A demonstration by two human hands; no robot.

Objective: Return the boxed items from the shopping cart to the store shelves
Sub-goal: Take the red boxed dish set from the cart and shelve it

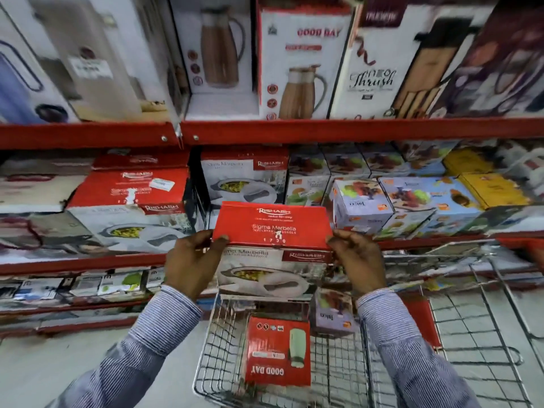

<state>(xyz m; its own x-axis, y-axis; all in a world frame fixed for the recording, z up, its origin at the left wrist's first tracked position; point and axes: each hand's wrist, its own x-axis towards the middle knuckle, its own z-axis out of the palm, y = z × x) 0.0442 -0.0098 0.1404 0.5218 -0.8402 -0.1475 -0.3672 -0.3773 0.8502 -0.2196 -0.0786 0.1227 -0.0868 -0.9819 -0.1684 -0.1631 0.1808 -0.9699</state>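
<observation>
Head view: the left hand (pixel 192 260) and right hand (pixel 357 257) grip opposite ends of a casserole box (pixel 272 248), fingers closed on its upper corners, thumbs on top. The box is level, red top panel facing up, printed front facing the person. It is held in the air above the far end of the cart (pixel 282 375), in front of the middle shelf (pixel 88 263) edge. Both forearms wear striped sleeves (pixel 164 319).

Directly below the hands, inside the cart, a red box (pixel 278 351) marked GOOD DAY lies flat with its print upside down. Just beside it, under the right wrist, a small juicer box (pixel 334 315) stands on end.

Beyond the hands, on the middle shelf, a matching casserole box stands upright. Left of the left hand, two more casserole boxes sit stacked. Right of the right hand, several juicer boxes crowd the same shelf.

Above the hands, the top shelf (pixel 323 129) carries tall jug boxes (pixel 300 63).
</observation>
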